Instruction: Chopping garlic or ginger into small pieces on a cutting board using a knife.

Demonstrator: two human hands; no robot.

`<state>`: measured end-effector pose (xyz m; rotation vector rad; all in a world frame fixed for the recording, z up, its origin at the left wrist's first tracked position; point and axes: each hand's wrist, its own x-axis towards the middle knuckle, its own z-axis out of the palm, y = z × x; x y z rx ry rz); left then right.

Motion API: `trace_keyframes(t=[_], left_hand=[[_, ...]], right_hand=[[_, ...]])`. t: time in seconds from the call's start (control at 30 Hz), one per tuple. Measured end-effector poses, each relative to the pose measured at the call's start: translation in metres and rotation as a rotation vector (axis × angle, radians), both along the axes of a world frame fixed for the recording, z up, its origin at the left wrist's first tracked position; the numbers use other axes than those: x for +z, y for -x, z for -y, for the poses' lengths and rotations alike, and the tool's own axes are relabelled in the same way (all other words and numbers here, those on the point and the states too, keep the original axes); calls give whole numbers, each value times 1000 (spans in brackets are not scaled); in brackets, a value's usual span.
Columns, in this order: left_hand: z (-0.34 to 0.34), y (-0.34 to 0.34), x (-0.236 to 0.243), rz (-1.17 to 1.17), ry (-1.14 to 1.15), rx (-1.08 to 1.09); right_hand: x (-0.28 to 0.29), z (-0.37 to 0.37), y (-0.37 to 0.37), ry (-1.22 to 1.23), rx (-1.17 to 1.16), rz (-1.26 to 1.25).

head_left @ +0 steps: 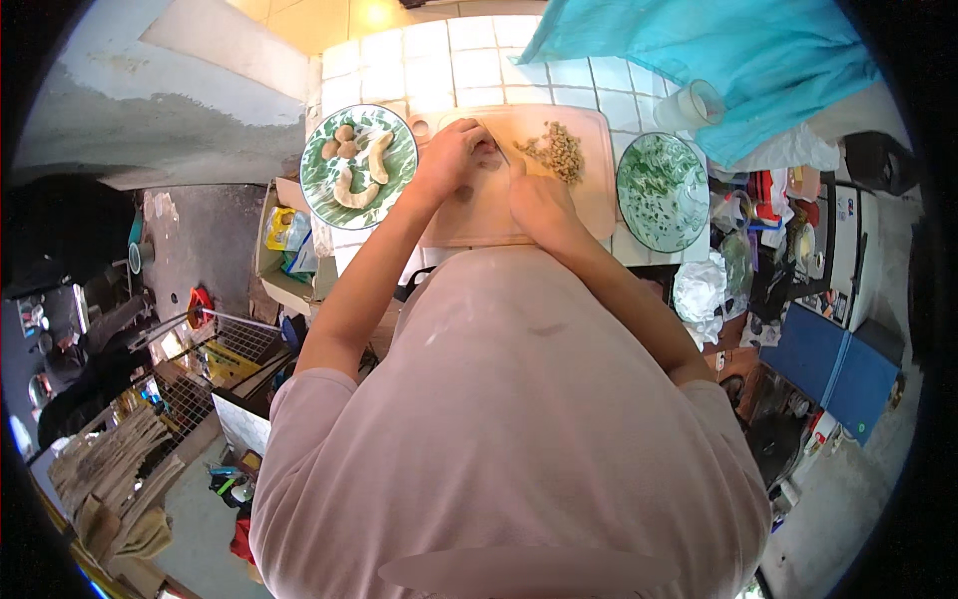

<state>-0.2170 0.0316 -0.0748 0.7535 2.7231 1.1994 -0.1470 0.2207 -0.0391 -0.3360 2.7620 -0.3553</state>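
A wooden cutting board (594, 212) lies on the tiled counter in front of me. My right hand (542, 205) is closed around a knife (500, 143), its thin blade angled up and to the left on the board. Close to the blade, my left hand (455, 157) is curled down, its fingertips over a small pale piece (490, 157) on the board. The fingers partly hide that piece, and whether they grip it is hard to see. Right of the knife sits a heap of small chopped brownish bits (561, 152).
At left, a green-and-white plate (312, 192) bears several round brown balls (345, 133) and curved pale pieces (356, 192). Another green-and-white plate (663, 192) stands at right. Beyond it are a translucent cup (697, 104) and turquoise cloth (738, 60). A cardboard box (286, 288) is lower left.
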Motion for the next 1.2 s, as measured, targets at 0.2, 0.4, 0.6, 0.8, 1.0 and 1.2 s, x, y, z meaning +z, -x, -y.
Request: trace_keyframes(t=[0.2,0.4,0.6,0.8,1.0,1.2], left_hand=[[1,-3,2,-90,3,-2],[3,0,-7,-101,58,-3],[4,-4,1,-104,26,-20],[3,-4,6,-136,5,-26],[5,-5,-1,-132,35,1],[1,-5,-2,-129,17,24]], right_hand=[[-1,-2,1,20,-33,0],[14,-8,4,13,-104,26],[22,-5,7,17,-58,40],[23,-5,6,12,-32,48],[26,-5,9,-3,-17,53],[17,-8,9,-3,-21,85]])
